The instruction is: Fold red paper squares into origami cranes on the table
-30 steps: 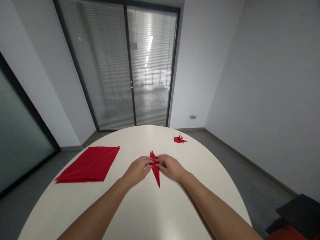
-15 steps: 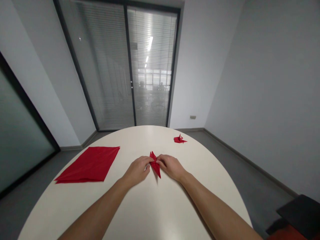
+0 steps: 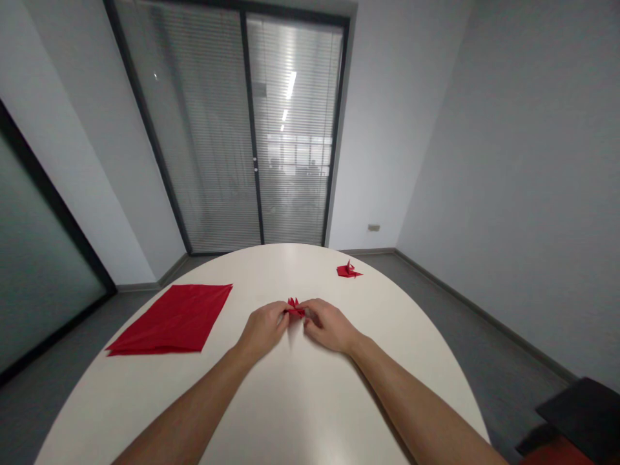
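A small folded red paper piece [image 3: 294,308] sits between my two hands near the middle of the white oval table [image 3: 290,413]. My left hand [image 3: 264,329] pinches its left side with curled fingers. My right hand [image 3: 327,325] pinches its right side, fingers bent over it. Most of the paper is hidden by my fingers; only its short upper points show.
A stack of flat red paper sheets [image 3: 174,316] lies on the table at the left. A finished folded red paper figure [image 3: 347,270] rests at the far right of the table. A dark object [image 3: 576,413] sits on the floor at the lower right.
The long lower point of the red paper, stretched toward me a second ago, has been folded up. The piece now looks much shorter between my fingers. Both hands stayed in place.
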`<state>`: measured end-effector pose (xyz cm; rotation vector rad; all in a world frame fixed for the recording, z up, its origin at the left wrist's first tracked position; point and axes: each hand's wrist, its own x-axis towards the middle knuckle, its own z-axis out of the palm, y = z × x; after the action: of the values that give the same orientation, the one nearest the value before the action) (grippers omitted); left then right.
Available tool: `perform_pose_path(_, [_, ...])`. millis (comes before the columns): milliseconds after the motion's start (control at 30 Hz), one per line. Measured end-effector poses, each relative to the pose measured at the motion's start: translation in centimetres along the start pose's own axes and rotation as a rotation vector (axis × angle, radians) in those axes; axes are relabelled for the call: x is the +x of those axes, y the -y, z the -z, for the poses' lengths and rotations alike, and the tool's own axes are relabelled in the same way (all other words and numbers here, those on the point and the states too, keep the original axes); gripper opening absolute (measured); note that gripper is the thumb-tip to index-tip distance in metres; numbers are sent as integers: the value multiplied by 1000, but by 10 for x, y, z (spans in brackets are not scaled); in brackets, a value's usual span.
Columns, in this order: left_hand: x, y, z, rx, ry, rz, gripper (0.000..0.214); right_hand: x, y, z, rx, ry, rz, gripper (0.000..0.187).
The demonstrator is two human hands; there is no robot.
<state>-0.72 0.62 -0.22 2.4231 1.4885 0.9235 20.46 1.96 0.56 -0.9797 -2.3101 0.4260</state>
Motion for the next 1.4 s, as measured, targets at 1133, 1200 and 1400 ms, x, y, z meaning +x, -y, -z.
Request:
perform_pose_path(1133, [7, -7, -8, -655, -205, 123, 22, 9, 10, -11, 805, -147, -132, 31])
perform_pose_path(1200, [8, -5, -10, -723, -191, 146, 23, 9, 6, -11, 775, -167, -144, 29])
perform_pose_path(1400, [10, 1, -14, -795, -165, 144, 20, 9, -6, -14, 656, -213, -131, 19])
